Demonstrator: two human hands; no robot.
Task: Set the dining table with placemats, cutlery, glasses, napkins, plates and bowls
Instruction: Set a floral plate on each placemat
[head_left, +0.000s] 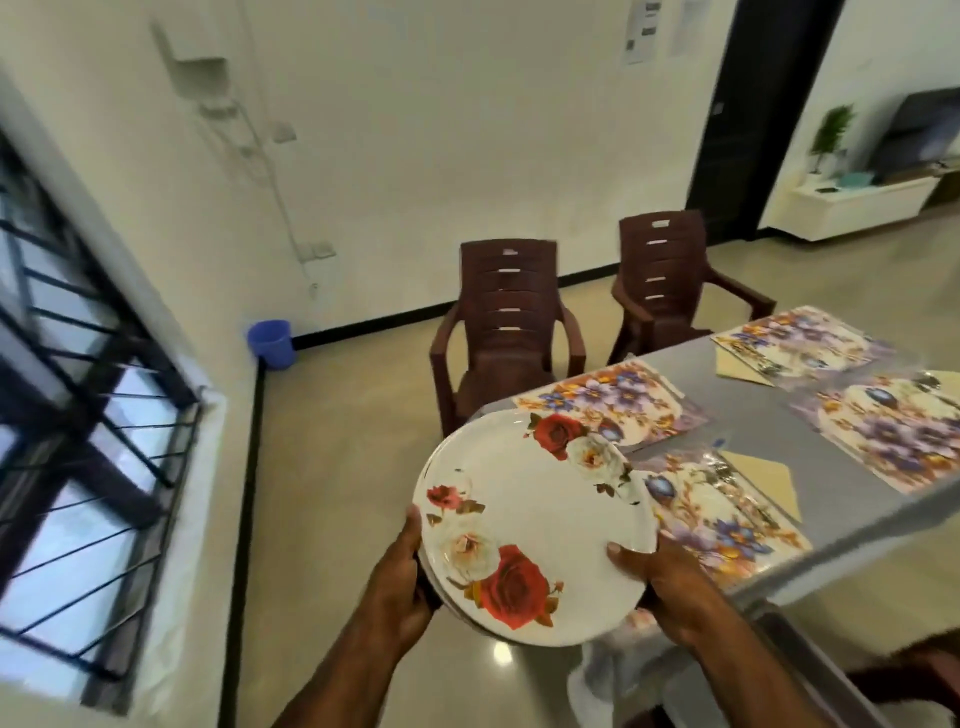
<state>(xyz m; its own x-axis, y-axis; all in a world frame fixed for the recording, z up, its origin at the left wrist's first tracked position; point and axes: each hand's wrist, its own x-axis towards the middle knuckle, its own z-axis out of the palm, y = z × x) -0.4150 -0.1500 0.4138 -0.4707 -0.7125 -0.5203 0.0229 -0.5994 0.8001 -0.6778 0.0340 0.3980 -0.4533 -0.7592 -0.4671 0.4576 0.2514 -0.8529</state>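
I carry a stack of white plates (540, 525) printed with red and cream roses, held level above the floor just off the near left corner of the grey dining table (769, 415). My left hand (400, 582) grips the stack's left rim and my right hand (660, 577) grips its right rim, thumb on top. Several floral placemats lie on the table; the nearest placemat (727, 519) is partly hidden by the plates. A beige napkin (763, 480) with cutlery on it lies on that mat, and another napkin (737, 366) lies farther back.
Two brown plastic chairs (506, 332) stand at the table's far side. A blue bucket (270, 343) sits in the floor corner by the wall. A barred window (78, 415) fills the left. A dark doorway (748, 114) and a TV shelf are at the back right.
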